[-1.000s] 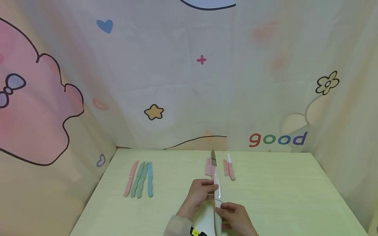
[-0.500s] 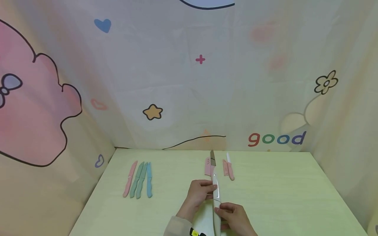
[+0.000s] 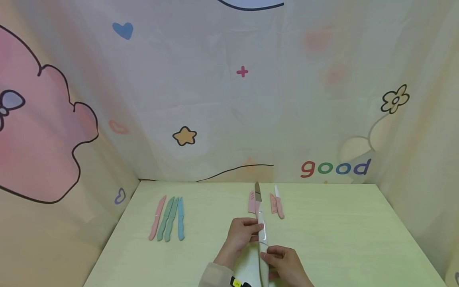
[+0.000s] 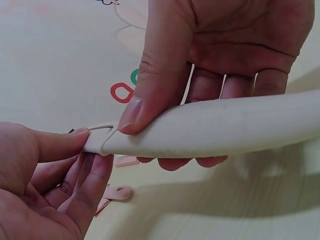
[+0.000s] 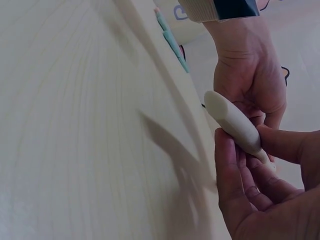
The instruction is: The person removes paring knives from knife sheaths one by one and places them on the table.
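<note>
A white knife in a white blade cover is held lengthwise over the table, tip toward the back. My left hand (image 3: 241,235) pinches the cover (image 3: 263,229) between thumb and fingers, near its join with the handle. Around the pale handle (image 4: 215,130) are the thumb and fingers of my right hand (image 3: 285,261), the thumb lying on top close to that join. The handle's rounded end (image 5: 220,105) points at the camera in the right wrist view. The blade is hidden inside the cover.
Beyond the hands lie a dark-bladed knife (image 3: 258,193), a pink blade cover (image 3: 252,203), a small pink-handled knife (image 3: 280,208) and its cover (image 3: 273,204). At left are a pink knife (image 3: 156,219), two green knives (image 3: 171,219) and a blue knife (image 3: 181,219). A printed curtain (image 3: 215,79) surrounds the table.
Both hands keep the same hold on the white knife and its cover. The head view has shifted slightly, moving the whole scene a little to the left.
</note>
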`<state>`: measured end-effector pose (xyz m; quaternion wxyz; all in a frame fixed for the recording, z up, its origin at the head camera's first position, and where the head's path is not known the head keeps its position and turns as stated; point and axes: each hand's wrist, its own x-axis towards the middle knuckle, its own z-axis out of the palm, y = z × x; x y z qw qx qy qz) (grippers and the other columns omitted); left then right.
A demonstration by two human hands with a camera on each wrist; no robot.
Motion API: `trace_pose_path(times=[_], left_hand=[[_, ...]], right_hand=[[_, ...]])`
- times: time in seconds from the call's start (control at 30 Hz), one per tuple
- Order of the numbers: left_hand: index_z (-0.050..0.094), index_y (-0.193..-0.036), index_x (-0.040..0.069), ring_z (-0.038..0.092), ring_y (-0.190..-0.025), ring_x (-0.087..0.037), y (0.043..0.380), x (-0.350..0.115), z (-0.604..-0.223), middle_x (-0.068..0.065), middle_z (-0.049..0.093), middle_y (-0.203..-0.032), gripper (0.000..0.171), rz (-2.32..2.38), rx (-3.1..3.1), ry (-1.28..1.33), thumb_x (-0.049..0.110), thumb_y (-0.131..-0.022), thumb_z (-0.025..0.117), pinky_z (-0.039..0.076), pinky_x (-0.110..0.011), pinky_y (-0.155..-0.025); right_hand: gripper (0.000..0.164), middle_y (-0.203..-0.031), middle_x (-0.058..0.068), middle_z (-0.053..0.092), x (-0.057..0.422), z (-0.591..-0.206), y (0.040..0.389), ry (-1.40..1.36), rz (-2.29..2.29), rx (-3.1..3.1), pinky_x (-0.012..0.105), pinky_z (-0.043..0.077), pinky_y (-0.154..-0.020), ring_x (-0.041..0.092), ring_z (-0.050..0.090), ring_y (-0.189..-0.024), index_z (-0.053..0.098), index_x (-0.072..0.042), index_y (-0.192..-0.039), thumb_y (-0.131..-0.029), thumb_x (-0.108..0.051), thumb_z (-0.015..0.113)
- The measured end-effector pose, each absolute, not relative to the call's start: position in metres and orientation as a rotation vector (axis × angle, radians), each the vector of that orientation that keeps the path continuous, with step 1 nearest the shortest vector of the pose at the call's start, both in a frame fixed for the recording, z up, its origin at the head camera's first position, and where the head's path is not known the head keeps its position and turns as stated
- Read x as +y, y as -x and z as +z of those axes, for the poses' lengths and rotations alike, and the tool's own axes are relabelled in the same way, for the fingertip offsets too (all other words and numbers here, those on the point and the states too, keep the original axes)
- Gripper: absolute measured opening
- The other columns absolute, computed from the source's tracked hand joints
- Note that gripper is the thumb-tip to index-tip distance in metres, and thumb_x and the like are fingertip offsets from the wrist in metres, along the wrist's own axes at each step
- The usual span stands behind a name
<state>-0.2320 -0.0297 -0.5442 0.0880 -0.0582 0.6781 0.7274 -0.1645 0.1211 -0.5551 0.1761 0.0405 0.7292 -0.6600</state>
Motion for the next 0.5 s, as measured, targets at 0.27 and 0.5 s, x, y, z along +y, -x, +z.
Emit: trace_pose_path(times=[0.27,0.5], left_hand=[[0.069,-0.103,-0.005,0.066,-0.074,-0.020,0.235,-0.028,-0.549,-0.012,0.071,-0.088,0.022,2.179,2.017,0.163,0.005,-0.084,0.073,0.062,-0.032,-0.065],[0.071,-0.101,-0.002,0.066,-0.074,-0.019,0.236,-0.030,-0.550,-0.010,0.071,-0.087,0.021,2.190,1.979,0.184,0.009,-0.083,0.075,0.062,-0.032,-0.066]], right_hand=[[0.037,-0.090,0.012,0.072,0.121,-0.554,0.164,-0.121,-1.894,2.059,0.039,0.062,-0.061,0.023,0.066,-0.077,0.063,0.009,-0.106,-0.087,-0.021,0.073],[0.041,-0.090,0.012,0.072,0.123,-0.553,0.161,-0.138,-1.847,2.072,0.039,0.062,-0.061,0.023,0.066,-0.074,0.061,0.010,-0.110,-0.087,-0.022,0.073]])
